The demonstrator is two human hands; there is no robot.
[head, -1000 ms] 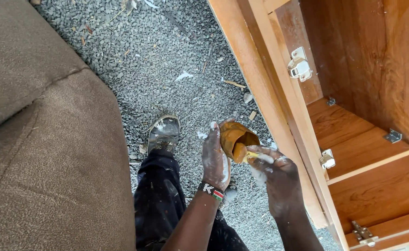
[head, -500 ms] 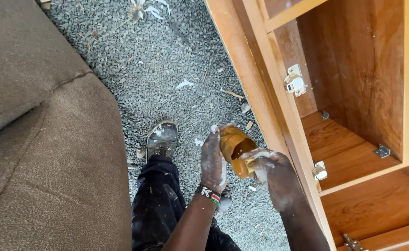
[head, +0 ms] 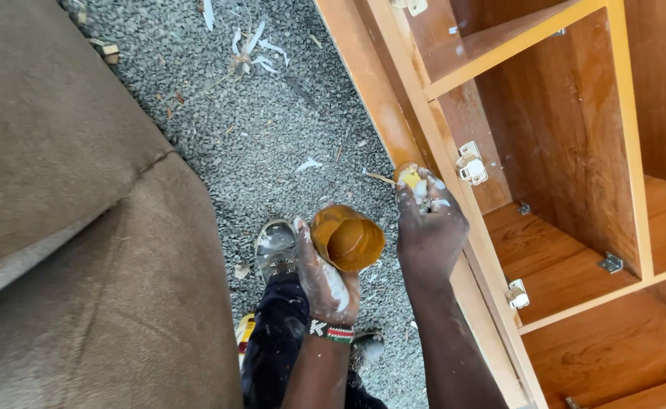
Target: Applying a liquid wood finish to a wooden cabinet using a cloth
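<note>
Right hand [head: 429,227] risen to cabinet edge [head: 454,189] gripping yellow wad [head: 408,177], left hand [head: 325,276] gripping cup [head: 346,238]

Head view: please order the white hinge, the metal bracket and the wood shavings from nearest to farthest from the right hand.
From the right hand:
1. White hinge, just right of it, on the cabinet's side panel.
2. Metal bracket, farther right, inside the cabinet.
3. Wood shavings, far upper left, on the gravel.

We held both forearms out ahead of us, close together. Our left hand [head: 325,276] was cupped with fingers pointing up, curled in a grip, a beaded band at its wrist. Our right hand [head: 427,227] reached further forward, back upward, fingertips [head: 421,184] bunched as if pinching, though the view left that uncertain.
</note>
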